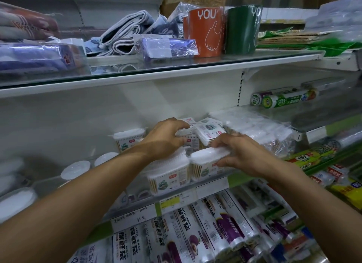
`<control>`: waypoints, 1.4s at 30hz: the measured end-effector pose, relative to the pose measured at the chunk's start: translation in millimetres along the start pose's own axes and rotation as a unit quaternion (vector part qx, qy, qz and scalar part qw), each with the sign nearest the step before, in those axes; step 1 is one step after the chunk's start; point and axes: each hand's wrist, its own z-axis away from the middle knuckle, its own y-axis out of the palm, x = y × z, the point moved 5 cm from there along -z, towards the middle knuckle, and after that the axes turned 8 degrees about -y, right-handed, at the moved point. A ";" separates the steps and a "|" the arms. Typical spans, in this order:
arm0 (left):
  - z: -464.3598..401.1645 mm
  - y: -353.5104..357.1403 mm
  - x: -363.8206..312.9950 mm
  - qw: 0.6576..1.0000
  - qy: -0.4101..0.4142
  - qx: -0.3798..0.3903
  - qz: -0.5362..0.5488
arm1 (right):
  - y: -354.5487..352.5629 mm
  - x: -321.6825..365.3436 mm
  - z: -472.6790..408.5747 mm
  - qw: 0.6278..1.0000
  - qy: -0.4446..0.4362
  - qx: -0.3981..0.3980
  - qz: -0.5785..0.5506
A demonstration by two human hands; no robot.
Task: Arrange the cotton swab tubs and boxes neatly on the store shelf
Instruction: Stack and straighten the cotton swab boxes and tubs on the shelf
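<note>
On the middle shelf [211,184] stand several clear cotton swab boxes with white lids. My right hand [241,155] grips a front box [203,164] by its lid and right end. My left hand [164,137] curls over a box [188,140] in the row behind, fingertips on its top. Another front box [168,176] sits below my left wrist, touching the held one. A further box [127,139] stands at the back left. Round swab tubs [75,169] with white lids line up left of my arm. A tilted box [209,129] lies at the back.
Bagged swab packs [260,127] lie to the right. Green wrap rolls [282,100] sit on a higher right shelf. Towels [125,35] and orange [205,29] and green bag packs fill the glass shelf above. Plastic wrap rolls [195,233] crowd the shelf below.
</note>
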 end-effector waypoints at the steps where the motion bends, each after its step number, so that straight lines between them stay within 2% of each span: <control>1: 0.6 0.1 -0.2 1.000 0.000 0.002 0.005 | 0.4 2.5 0.4 1.000 -0.001 0.000 -0.013; 7: 2.4 -0.5 -8.7 0.999 0.012 0.008 0.030 | 0.0 8.9 0.9 0.999 -0.025 0.001 -0.032; 13: -3.6 4.0 -15.2 0.999 0.021 0.027 0.042 | -4.6 -1.1 5.7 0.998 0.007 -0.016 -0.068; 20: -21.3 21.1 -31.1 0.996 0.069 0.051 -0.039 | -8.3 -5.8 6.1 0.988 0.057 -0.066 -0.129; 26: -35.0 35.9 -49.2 0.976 0.150 -0.009 -0.155 | -10.0 -5.3 7.3 0.980 0.045 -0.110 -0.162; 28: -37.7 36.1 -51.3 0.970 0.162 -0.034 -0.176 | -15.5 -10.4 7.9 0.972 0.048 -0.156 -0.170; 33: -35.5 12.1 -44.0 0.974 0.163 -0.120 -0.105 | -43.6 -29.4 10.3 0.946 0.103 -0.277 -0.132; 35: -36.4 -2.5 -34.9 0.972 0.148 -0.159 -0.089 | -47.7 -33.6 3.9 0.952 0.120 -0.266 -0.096; 38: -42.7 -17.2 -16.1 0.969 0.108 -0.192 -0.110 | -41.3 -38.1 -12.9 0.971 0.123 -0.204 -0.003; 42: -48.5 -17.7 12.0 0.972 0.037 -0.186 -0.137 | -25.7 -44.6 -36.6 0.980 0.148 -0.103 0.080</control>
